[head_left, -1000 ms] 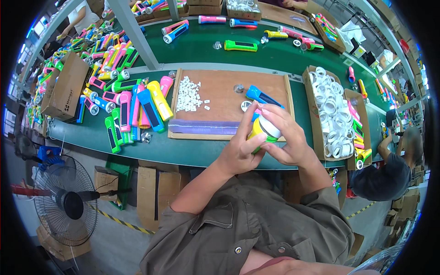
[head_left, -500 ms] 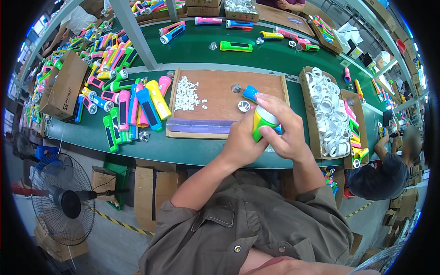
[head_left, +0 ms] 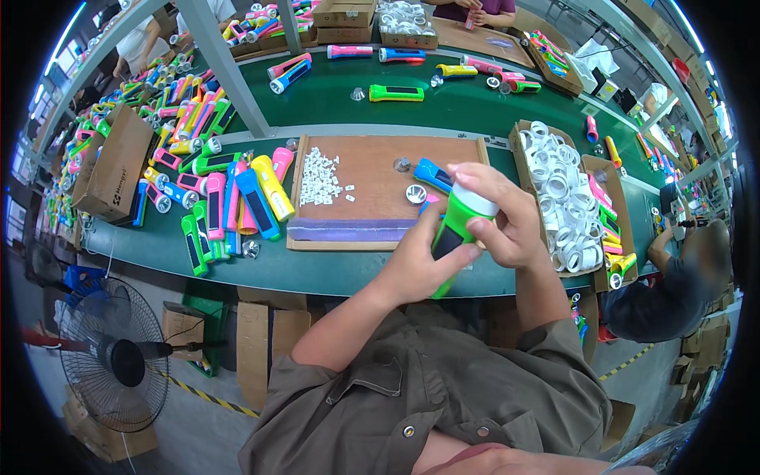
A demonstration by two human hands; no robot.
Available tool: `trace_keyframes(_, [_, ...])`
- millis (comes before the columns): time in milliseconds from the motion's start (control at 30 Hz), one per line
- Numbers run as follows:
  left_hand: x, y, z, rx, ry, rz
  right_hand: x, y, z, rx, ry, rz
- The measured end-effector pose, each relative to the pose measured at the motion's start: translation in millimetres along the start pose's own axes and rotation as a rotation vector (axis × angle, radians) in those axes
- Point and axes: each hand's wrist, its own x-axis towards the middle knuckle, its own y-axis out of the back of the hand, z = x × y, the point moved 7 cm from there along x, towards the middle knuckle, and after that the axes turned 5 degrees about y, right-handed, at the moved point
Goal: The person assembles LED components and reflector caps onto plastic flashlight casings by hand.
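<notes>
Left hand (head_left: 418, 265) wrapped around the body of a bright green plastic flashlight with a black panel (head_left: 453, 237), held tilted over the near edge of the green conveyor table (head_left: 348, 273). Right hand (head_left: 507, 218) curled over the flashlight's white round head (head_left: 473, 199), fingers closed on it (thumb hidden). Just behind, a brown wooden work board (head_left: 372, 178) bearing a heap of small white plastic pieces (head_left: 318, 172), a blue flashlight body (head_left: 434, 174) and a silver reflector cup (head_left: 415, 193). To the right, a cardboard box of white plastic rings (head_left: 558, 194).
</notes>
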Motion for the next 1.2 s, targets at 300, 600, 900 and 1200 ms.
trace_keyframes(300, [2,5,-8,0.413,0.073,0.104,-2,-5,21,-0.042,-0.153,-0.011])
trace_keyframes(600, [0,-23,-6,-0.386,0.393,-0.325,-10,7,32,0.250,-0.259,0.156])
trace_keyframes(900, [14,10,11,0.395,-0.137,0.108,6,18,16,0.334,-0.254,-0.015])
trace_keyframes(1200, [-16,-16,-42,-0.116,0.331,-0.749,23,-22,2,0.982,-0.136,-0.367])
